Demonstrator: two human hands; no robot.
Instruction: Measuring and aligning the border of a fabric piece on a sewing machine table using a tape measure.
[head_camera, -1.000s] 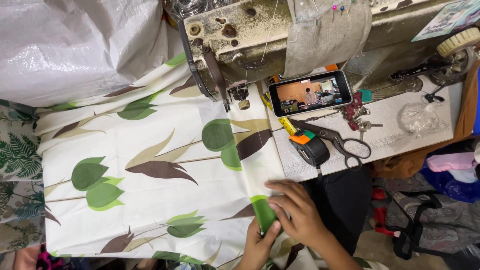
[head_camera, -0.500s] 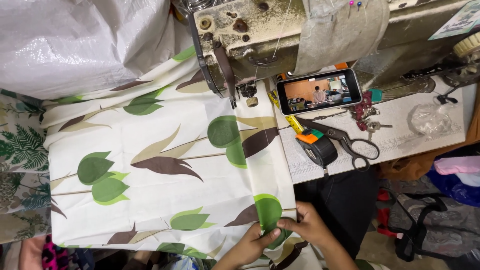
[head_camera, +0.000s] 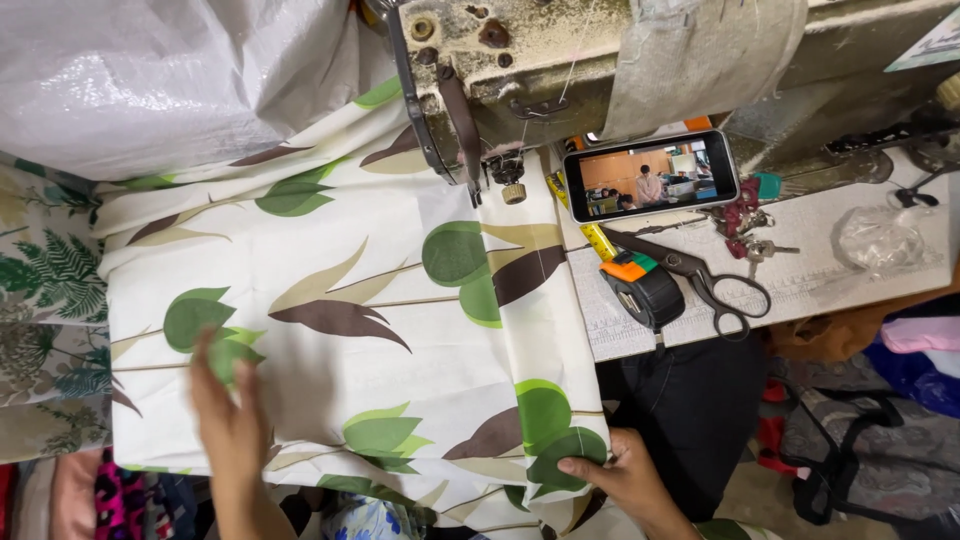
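While pinching the leaf-print fabric's (head_camera: 380, 300) near hem, right grip (head_camera: 625, 480) clenched; left grip (head_camera: 228, 410) released, flat on cloth, with tape measure (head_camera: 645, 287) well beyond.

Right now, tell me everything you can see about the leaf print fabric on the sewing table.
The leaf print fabric is white woven cloth with green, brown and tan leaves. It lies spread flat, its far edge under the sewing machine needle area. The left hand presses its near left part; the right hand grips its near right corner, which hangs over the table edge.
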